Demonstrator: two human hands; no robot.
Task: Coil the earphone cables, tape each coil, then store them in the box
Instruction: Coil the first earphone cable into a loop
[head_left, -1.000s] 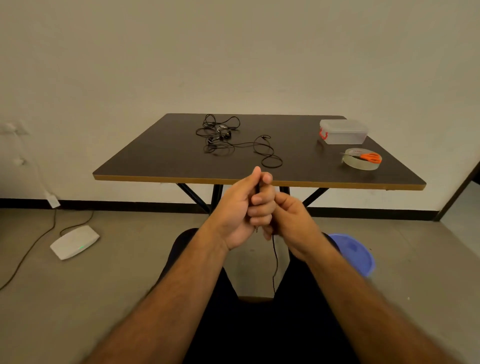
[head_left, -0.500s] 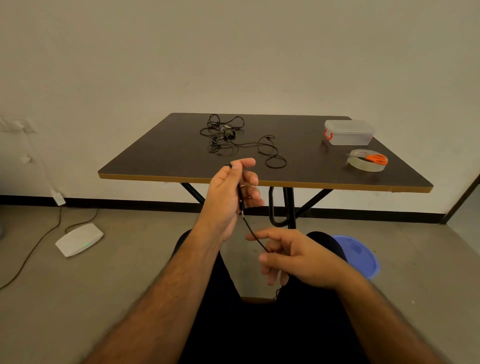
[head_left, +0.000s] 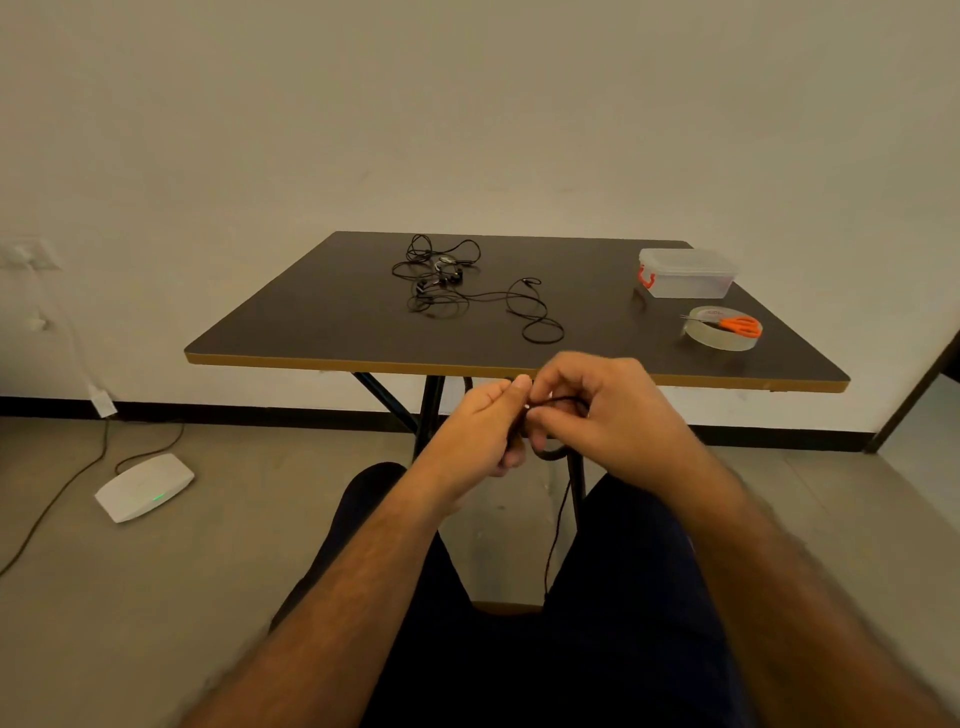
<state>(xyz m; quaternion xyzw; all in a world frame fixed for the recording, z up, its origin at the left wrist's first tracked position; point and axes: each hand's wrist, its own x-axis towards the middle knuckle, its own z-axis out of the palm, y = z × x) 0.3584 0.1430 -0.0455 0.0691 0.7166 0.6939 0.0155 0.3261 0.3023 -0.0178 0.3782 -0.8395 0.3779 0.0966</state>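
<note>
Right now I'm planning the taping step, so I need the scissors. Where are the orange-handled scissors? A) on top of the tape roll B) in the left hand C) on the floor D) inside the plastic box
A: the scissors lie across the tape roll on the table.

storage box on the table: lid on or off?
On. The clear box sits at the table's far right with its lid seated flat on top and the orange latch at its left end. Contents: cannot tell.

Your desk (head_left: 322, 322) looks matt dark laminate; the box (head_left: 685, 278) translucent plastic; the tape roll (head_left: 719, 338) glossy, clear.
</note>
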